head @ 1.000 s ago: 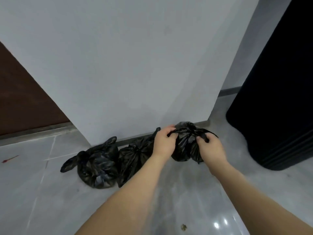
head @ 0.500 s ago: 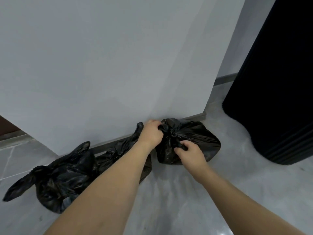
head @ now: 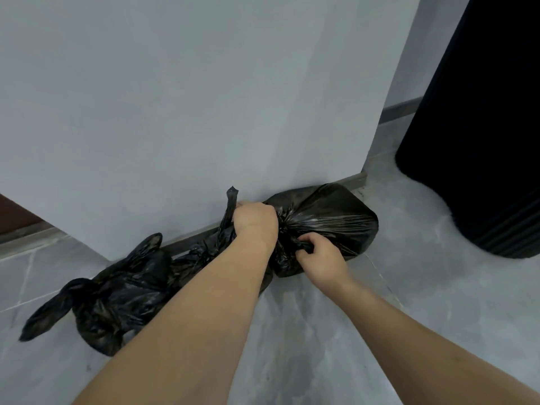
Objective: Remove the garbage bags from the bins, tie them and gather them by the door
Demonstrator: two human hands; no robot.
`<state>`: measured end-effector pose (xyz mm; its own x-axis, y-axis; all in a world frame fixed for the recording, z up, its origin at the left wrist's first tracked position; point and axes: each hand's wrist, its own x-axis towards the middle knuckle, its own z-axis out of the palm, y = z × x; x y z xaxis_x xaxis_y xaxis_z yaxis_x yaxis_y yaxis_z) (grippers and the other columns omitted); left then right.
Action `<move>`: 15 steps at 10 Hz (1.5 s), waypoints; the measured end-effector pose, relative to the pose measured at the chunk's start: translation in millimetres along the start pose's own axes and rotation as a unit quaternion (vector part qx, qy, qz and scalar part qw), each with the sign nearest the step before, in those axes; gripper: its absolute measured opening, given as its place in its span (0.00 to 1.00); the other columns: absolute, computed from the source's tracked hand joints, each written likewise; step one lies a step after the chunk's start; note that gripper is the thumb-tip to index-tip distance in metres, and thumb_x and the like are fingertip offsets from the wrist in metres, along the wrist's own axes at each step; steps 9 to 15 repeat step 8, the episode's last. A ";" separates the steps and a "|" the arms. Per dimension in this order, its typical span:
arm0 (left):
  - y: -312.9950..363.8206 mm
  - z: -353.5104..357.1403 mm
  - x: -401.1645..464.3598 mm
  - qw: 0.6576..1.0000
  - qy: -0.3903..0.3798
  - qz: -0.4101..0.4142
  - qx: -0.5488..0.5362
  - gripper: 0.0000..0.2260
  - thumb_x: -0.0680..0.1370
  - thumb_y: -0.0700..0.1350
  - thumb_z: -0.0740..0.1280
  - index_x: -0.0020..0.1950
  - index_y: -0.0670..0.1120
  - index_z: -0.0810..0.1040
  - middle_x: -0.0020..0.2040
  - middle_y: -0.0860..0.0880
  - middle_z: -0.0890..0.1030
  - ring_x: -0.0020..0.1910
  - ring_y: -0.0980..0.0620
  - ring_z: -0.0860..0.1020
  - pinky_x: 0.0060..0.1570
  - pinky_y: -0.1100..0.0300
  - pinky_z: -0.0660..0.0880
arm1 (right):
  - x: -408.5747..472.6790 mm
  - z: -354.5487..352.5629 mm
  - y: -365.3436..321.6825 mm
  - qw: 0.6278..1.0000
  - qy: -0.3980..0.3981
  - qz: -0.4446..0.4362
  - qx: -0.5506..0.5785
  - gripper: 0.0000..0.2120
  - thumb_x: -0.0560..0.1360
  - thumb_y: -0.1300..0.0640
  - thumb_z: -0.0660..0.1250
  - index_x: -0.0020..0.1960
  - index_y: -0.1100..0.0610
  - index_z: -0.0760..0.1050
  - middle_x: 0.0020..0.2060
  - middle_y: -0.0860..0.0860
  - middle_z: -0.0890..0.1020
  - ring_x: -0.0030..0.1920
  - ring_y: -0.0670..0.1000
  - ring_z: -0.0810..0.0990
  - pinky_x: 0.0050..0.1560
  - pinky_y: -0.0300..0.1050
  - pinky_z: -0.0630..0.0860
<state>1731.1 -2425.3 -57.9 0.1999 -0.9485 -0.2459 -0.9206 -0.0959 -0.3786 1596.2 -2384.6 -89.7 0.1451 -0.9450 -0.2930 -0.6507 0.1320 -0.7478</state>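
Observation:
Three black garbage bags lie in a row on the grey floor along the foot of a white wall. The right bag (head: 330, 220) rests against the skirting. My left hand (head: 255, 220) grips its gathered neck, with one tail of plastic sticking up past the fist. My right hand (head: 317, 254) pinches the other tail low on the bag's front. The middle bag (head: 201, 257) is mostly hidden behind my left forearm. The left bag (head: 117, 299) is knotted, its two ears spread out.
A tall black bin (head: 479, 141) stands at the right, close to the wall's corner. A brown door (head: 14, 214) shows at the far left behind the white wall (head: 204, 97). Grey floor tiles (head: 409, 287) stretch out in front of the bags.
The right bag came down from mid-air onto the floor by the wall. My hands moved apart on its tails, left up, right down. The view moved closer and rightward.

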 end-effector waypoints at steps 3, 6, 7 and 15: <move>-10.3 -11.1 -16.9 0.999 0.042 0.013 0.017 0.15 0.77 0.38 0.60 0.63 0.42 0.74 0.61 0.40 0.77 0.61 0.38 0.74 0.61 0.48 0.70 | -10.1 -18.8 -6.1 0.999 0.001 -0.018 -0.042 0.20 0.74 0.57 0.63 0.65 0.55 0.73 0.62 0.54 0.76 0.60 0.53 0.76 0.60 0.47 0.72; -38.1 -46.6 -73.9 0.991 0.127 0.032 -0.002 0.17 0.77 0.38 0.58 0.66 0.39 0.69 0.63 0.38 0.74 0.63 0.37 0.71 0.68 0.46 0.63 | -54.2 -51.6 -46.3 0.989 0.002 -0.119 -0.093 0.22 0.74 0.59 0.63 0.68 0.58 0.69 0.64 0.55 0.75 0.65 0.54 0.72 0.65 0.45 0.68; -56.3 -57.1 -101.3 0.987 0.153 0.025 -0.037 0.17 0.76 0.37 0.58 0.65 0.39 0.69 0.62 0.39 0.74 0.62 0.38 0.71 0.67 0.48 0.64 | -79.1 -66.9 -63.4 0.978 0.009 -0.171 -0.116 0.24 0.75 0.59 0.63 0.70 0.58 0.67 0.66 0.55 0.73 0.67 0.54 0.70 0.66 0.46 0.67; -74.5 -61.1 -128.7 0.985 0.165 0.005 -0.049 0.16 0.77 0.36 0.57 0.65 0.40 0.69 0.62 0.40 0.74 0.62 0.39 0.71 0.67 0.49 0.64 | -99.9 -79.5 -79.7 0.972 0.009 -0.190 -0.141 0.25 0.76 0.58 0.63 0.72 0.58 0.65 0.68 0.56 0.71 0.69 0.54 0.68 0.69 0.46 0.64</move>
